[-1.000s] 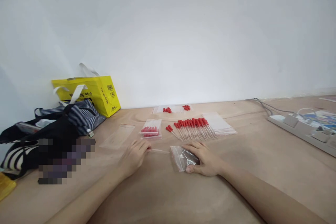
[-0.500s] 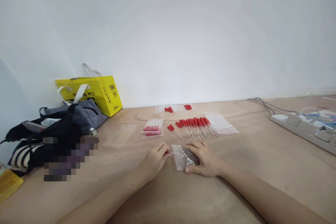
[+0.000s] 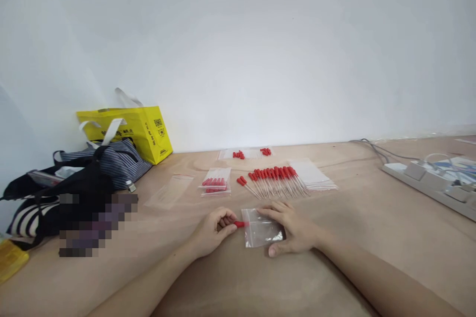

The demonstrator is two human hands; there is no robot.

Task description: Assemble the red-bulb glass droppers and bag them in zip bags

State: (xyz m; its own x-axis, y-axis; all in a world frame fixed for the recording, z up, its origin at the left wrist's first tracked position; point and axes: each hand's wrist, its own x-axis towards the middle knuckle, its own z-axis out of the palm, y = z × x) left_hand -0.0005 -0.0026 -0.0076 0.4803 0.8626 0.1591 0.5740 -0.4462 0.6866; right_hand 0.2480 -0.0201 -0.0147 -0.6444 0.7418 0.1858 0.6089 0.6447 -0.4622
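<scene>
Between finger and thumb, my left hand (image 3: pixel 217 230) pinches the red bulb of a dropper (image 3: pixel 240 224). Its thin tube is inside the mouth of a small clear zip bag (image 3: pixel 258 236), with part of the bulb at the opening. My right hand (image 3: pixel 293 228) holds the bag's far end, thumb at the near edge and fingers at the upper edge. Beyond the hands lies a row of droppers (image 3: pixel 275 181), red bulbs pointing away from me. To their left rest filled zip bags (image 3: pixel 215 182) with red bulbs showing inside.
A stack of flat bags (image 3: pixel 314 176) lies right of the row, and a flat clear bag (image 3: pixel 171 190) to the left. More red-bulbed droppers (image 3: pixel 247 153) lie by the wall. Bags, including a yellow tote (image 3: pixel 148 133), crowd the left; a power strip (image 3: pixel 427 183) sits right.
My left hand has moved the dropper further into the bag, so its red bulb now reaches the opening. The bag lies flatter under my right hand.
</scene>
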